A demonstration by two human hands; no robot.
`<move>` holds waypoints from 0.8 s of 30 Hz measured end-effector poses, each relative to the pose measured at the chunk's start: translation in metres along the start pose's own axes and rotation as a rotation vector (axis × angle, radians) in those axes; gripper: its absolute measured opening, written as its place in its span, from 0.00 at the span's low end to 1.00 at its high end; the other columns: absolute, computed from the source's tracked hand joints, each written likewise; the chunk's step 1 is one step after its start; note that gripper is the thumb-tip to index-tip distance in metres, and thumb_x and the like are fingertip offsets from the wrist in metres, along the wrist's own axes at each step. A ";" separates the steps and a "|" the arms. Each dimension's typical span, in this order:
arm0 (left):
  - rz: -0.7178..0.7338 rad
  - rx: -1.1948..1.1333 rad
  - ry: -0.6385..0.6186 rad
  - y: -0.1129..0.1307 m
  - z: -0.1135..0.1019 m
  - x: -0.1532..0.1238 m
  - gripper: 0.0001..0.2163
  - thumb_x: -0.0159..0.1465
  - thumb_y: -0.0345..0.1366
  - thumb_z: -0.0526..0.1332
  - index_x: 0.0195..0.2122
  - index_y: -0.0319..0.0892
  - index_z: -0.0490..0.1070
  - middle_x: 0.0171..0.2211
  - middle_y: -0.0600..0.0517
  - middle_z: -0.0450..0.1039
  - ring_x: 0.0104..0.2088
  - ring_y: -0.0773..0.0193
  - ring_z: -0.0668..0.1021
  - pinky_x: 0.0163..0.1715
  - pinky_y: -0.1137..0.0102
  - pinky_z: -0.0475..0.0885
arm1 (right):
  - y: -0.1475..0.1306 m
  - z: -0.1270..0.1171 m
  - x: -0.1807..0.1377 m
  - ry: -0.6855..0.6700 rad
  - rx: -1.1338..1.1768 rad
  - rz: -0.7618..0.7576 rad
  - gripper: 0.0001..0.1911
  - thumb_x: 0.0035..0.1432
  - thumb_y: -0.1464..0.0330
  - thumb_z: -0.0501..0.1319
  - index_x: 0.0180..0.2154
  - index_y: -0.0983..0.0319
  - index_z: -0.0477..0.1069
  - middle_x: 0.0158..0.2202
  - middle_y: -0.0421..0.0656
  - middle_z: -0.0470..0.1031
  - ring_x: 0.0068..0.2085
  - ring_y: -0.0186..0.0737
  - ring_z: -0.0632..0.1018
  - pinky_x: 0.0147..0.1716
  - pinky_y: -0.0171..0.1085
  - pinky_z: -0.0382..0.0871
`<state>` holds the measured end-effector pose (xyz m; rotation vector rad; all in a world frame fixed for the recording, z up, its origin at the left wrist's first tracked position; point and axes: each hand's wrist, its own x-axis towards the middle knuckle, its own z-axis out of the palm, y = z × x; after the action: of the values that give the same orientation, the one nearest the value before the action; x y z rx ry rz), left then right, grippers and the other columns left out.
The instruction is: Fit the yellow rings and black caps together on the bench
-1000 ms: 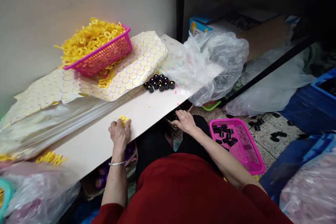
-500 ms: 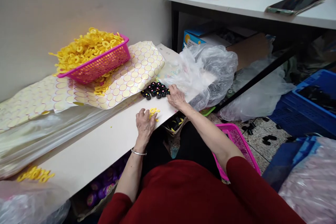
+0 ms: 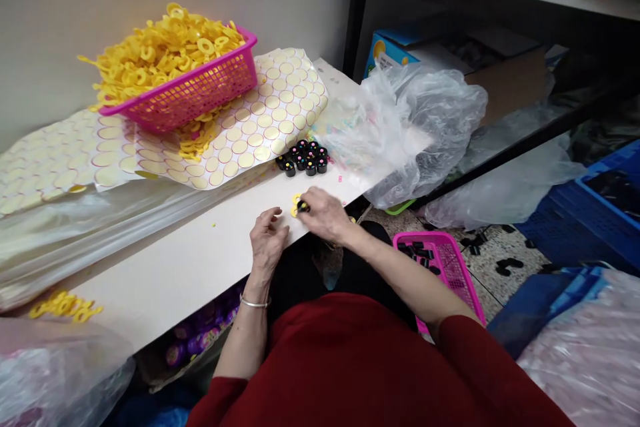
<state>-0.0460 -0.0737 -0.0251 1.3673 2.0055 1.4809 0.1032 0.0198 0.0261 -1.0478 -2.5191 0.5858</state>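
I could read no brand or writing anywhere; the blue box [image 3: 395, 53] at 1 o'clock had print on it, but it was too small to make out.

The right hand [image 3: 325, 213] rested on the edge of the white table [image 3: 190, 267], with the fingers curled and pinched on a small black cap [image 3: 303, 207]. The cap showed only at the fingertips, touching the yellow rings [image 3: 296, 203] that lay just at 9 o'clock of it. The left hand [image 3: 267, 243] lay at 8 o'clock of the right hand, the fingers loosely bent and half open, holding nothing; its thumb pointed toward the yellow rings but stayed apart from them.

At 12 o'clock from the hands stood a cluster of black caps [image 3: 303, 158], just beside the sticker sheet [image 3: 250, 133]. A pink basket of yellow rings [image 3: 200, 90] stood at 10 o'clock.
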 end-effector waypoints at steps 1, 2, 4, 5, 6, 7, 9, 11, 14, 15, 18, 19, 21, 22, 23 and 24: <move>-0.004 -0.011 -0.054 -0.002 -0.003 -0.003 0.18 0.49 0.33 0.63 0.44 0.43 0.74 0.39 0.50 0.74 0.35 0.64 0.74 0.32 0.70 0.70 | -0.011 0.008 -0.006 -0.053 -0.006 -0.030 0.07 0.56 0.69 0.57 0.38 0.64 0.70 0.40 0.47 0.71 0.43 0.43 0.70 0.41 0.38 0.66; -0.003 -0.022 -0.096 -0.005 -0.006 -0.005 0.21 0.48 0.32 0.64 0.45 0.43 0.74 0.40 0.50 0.74 0.36 0.63 0.74 0.33 0.69 0.71 | -0.021 0.015 -0.010 -0.091 -0.013 -0.051 0.08 0.57 0.70 0.57 0.39 0.64 0.70 0.40 0.48 0.71 0.44 0.44 0.70 0.41 0.39 0.66; 0.002 -0.045 -0.147 -0.012 -0.010 -0.009 0.23 0.47 0.32 0.64 0.48 0.43 0.73 0.38 0.50 0.74 0.35 0.63 0.75 0.35 0.68 0.72 | -0.034 0.027 -0.016 -0.127 -0.025 -0.072 0.10 0.58 0.71 0.56 0.42 0.65 0.69 0.42 0.49 0.71 0.45 0.45 0.70 0.42 0.40 0.66; 0.002 -0.054 -0.160 -0.016 -0.011 -0.010 0.23 0.47 0.32 0.64 0.48 0.43 0.73 0.37 0.50 0.74 0.34 0.64 0.75 0.35 0.68 0.72 | -0.036 0.030 -0.017 -0.129 -0.026 -0.070 0.11 0.58 0.72 0.55 0.44 0.65 0.69 0.42 0.50 0.71 0.45 0.45 0.70 0.42 0.40 0.66; 0.003 -0.055 -0.170 -0.019 -0.011 -0.010 0.23 0.48 0.32 0.64 0.47 0.42 0.74 0.36 0.51 0.73 0.33 0.64 0.74 0.35 0.68 0.72 | -0.037 0.032 -0.017 -0.125 -0.021 -0.065 0.12 0.58 0.72 0.55 0.45 0.66 0.68 0.42 0.50 0.71 0.45 0.45 0.70 0.42 0.40 0.66; 0.007 -0.049 -0.177 -0.021 -0.011 -0.010 0.22 0.48 0.32 0.64 0.47 0.42 0.74 0.35 0.51 0.73 0.33 0.64 0.74 0.35 0.67 0.72 | -0.036 0.033 -0.017 -0.119 -0.010 -0.059 0.12 0.58 0.73 0.55 0.45 0.66 0.68 0.42 0.50 0.72 0.46 0.45 0.70 0.43 0.40 0.66; 0.042 -0.031 -0.186 -0.022 -0.007 -0.009 0.21 0.49 0.33 0.65 0.47 0.42 0.74 0.35 0.50 0.74 0.34 0.62 0.74 0.37 0.66 0.73 | -0.029 0.033 -0.017 -0.105 0.032 -0.055 0.13 0.57 0.74 0.56 0.45 0.66 0.68 0.42 0.49 0.72 0.45 0.45 0.70 0.44 0.40 0.66; 0.093 -0.012 -0.186 -0.021 -0.001 -0.008 0.21 0.49 0.33 0.66 0.46 0.43 0.74 0.37 0.50 0.75 0.37 0.60 0.74 0.39 0.64 0.73 | -0.020 0.033 -0.018 -0.086 0.088 -0.058 0.13 0.57 0.75 0.57 0.45 0.65 0.68 0.42 0.49 0.73 0.46 0.45 0.71 0.45 0.40 0.66; 0.138 0.044 -0.176 -0.018 0.008 -0.007 0.20 0.49 0.33 0.66 0.45 0.44 0.74 0.37 0.50 0.76 0.37 0.59 0.74 0.39 0.64 0.72 | -0.009 0.033 -0.020 -0.052 0.166 -0.057 0.11 0.57 0.74 0.58 0.44 0.64 0.69 0.42 0.48 0.73 0.46 0.44 0.72 0.46 0.40 0.67; 0.142 0.068 -0.177 -0.017 0.010 -0.007 0.19 0.50 0.33 0.66 0.45 0.44 0.74 0.37 0.50 0.76 0.37 0.59 0.73 0.38 0.64 0.72 | -0.006 0.034 -0.021 -0.042 0.187 -0.057 0.11 0.57 0.74 0.58 0.44 0.64 0.69 0.42 0.48 0.73 0.46 0.43 0.72 0.46 0.40 0.67; 0.131 0.111 -0.186 -0.016 0.014 -0.006 0.18 0.51 0.35 0.65 0.45 0.44 0.74 0.37 0.50 0.77 0.36 0.59 0.73 0.38 0.65 0.71 | -0.001 0.036 -0.022 -0.027 0.236 -0.081 0.13 0.56 0.76 0.57 0.45 0.65 0.69 0.43 0.49 0.73 0.46 0.43 0.72 0.48 0.41 0.66; 0.122 0.112 -0.183 -0.016 0.014 -0.005 0.18 0.51 0.35 0.65 0.45 0.44 0.74 0.37 0.50 0.77 0.36 0.59 0.73 0.38 0.65 0.70 | 0.001 0.037 -0.022 -0.028 0.252 -0.093 0.14 0.56 0.76 0.56 0.46 0.65 0.69 0.43 0.50 0.73 0.47 0.43 0.72 0.48 0.41 0.66; 0.098 0.106 -0.161 -0.015 0.014 -0.003 0.17 0.50 0.36 0.66 0.42 0.44 0.75 0.36 0.51 0.77 0.35 0.59 0.73 0.38 0.65 0.70 | 0.003 0.038 -0.022 -0.040 0.283 -0.117 0.16 0.56 0.77 0.56 0.48 0.66 0.68 0.43 0.50 0.74 0.46 0.43 0.73 0.47 0.41 0.67; 0.085 0.105 -0.145 -0.014 0.014 -0.001 0.16 0.49 0.36 0.67 0.41 0.44 0.76 0.35 0.51 0.77 0.35 0.59 0.73 0.37 0.65 0.70 | 0.003 0.038 -0.022 -0.034 0.287 -0.122 0.17 0.56 0.78 0.54 0.49 0.66 0.67 0.43 0.50 0.73 0.46 0.42 0.73 0.47 0.40 0.67; 0.070 0.106 -0.126 -0.013 0.014 0.000 0.15 0.48 0.36 0.68 0.39 0.44 0.76 0.34 0.51 0.77 0.34 0.59 0.73 0.37 0.65 0.70 | 0.003 0.037 -0.023 -0.015 0.272 -0.112 0.18 0.57 0.78 0.53 0.49 0.66 0.67 0.44 0.50 0.73 0.46 0.42 0.72 0.47 0.40 0.66; 0.054 0.107 -0.107 -0.013 0.014 0.002 0.15 0.47 0.36 0.68 0.38 0.45 0.76 0.33 0.51 0.77 0.34 0.59 0.73 0.37 0.65 0.70 | 0.003 0.037 -0.023 0.013 0.236 -0.086 0.18 0.57 0.79 0.51 0.49 0.66 0.67 0.45 0.50 0.73 0.47 0.42 0.72 0.47 0.40 0.66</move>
<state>-0.0435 -0.0644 -0.0414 1.5214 2.0209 1.3097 0.1028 -0.0040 -0.0101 -0.8509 -2.3980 0.8239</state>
